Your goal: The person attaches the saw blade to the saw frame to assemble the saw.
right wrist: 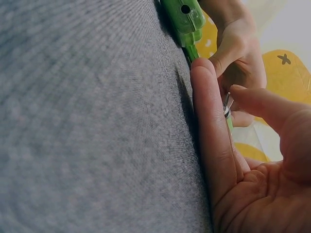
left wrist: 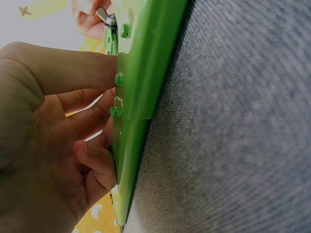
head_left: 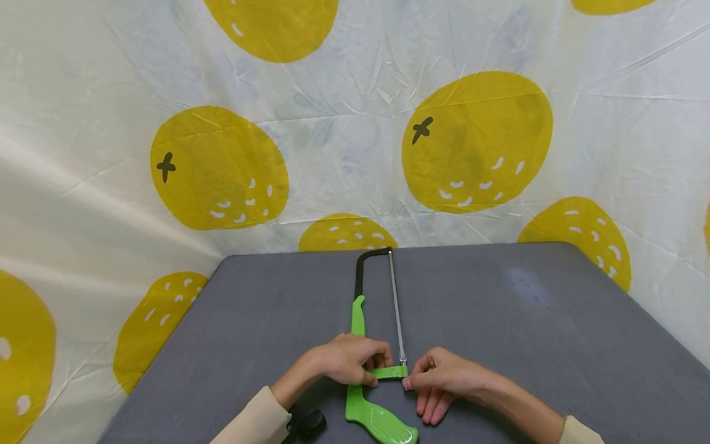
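Observation:
A hacksaw [head_left: 357, 317] with a green handle and black front bow lies flat on the grey surface, front end pointing away. Its thin silver blade [head_left: 396, 302] runs along the right side. My left hand [head_left: 349, 359] reaches over the green frame and grips its short crossbar, thumb on the near side, fingers beyond. At the crossbar's right end, my right hand [head_left: 446, 379] pinches a small metal wing nut [left wrist: 103, 17] between thumb and index finger. That nut is mostly covered by the fingers in the head view. The right hand's other fingers rest low beside the table.
The grey cloth-covered table [head_left: 471, 296] extends around the saw. A white curtain [head_left: 344, 154] with yellow fruit prints stands behind it and along the sides. A black device [head_left: 310, 424] sits at the left wrist by the sleeve.

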Demonstrator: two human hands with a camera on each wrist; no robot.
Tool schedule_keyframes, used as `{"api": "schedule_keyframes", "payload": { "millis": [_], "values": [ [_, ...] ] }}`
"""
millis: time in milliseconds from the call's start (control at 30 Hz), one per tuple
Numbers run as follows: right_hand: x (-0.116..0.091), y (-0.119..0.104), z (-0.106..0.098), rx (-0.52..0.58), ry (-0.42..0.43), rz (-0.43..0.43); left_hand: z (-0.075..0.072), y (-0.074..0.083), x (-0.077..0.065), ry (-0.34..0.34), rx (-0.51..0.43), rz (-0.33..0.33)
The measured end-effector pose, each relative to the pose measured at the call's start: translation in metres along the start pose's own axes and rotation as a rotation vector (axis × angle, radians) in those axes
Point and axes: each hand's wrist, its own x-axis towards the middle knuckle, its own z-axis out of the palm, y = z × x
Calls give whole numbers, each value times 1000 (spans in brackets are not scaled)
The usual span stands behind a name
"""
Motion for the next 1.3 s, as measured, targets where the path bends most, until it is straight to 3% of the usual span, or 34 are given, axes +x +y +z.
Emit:
{"api": "schedule_keyframes", "payload": {
  "millis": [967,1300],
  "values": [
    [1,1,2,5,-3,0,2,-3,-1,-19,-12,8],
    [0,0,0,-13,-9,-25,1,-3,1,3,2,23]
  ]
}}
